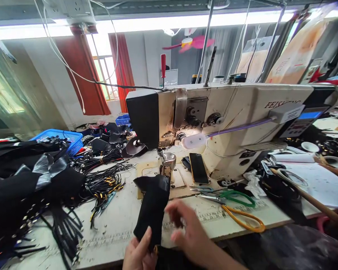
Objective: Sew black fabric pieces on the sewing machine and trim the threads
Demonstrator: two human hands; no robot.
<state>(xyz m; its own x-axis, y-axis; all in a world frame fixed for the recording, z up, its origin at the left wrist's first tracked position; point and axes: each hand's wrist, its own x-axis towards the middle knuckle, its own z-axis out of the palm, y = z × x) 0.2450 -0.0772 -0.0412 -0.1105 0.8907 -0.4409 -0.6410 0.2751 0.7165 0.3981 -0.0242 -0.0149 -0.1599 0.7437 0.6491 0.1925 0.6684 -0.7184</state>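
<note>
A black fabric piece, shaped like a boot upper [152,210], stretches from the sewing machine's post [168,163] down toward the table's front edge. My left hand [141,249] grips its lower end, thumb on top. My right hand [190,228] is just to the right of the fabric, fingers curled but apart, slightly blurred, with nothing seen in it. The far end of the fabric lies against the post under the sewing machine [228,108]. More black material hangs below my hands at the bottom edge.
Scissors with green and orange handles [242,225] lie right of my right hand, near a phone [199,168]. Black straps [107,183] and a heap of black pieces [30,187] cover the left side, before a blue basket [76,142]. A paper [321,180] lies far right.
</note>
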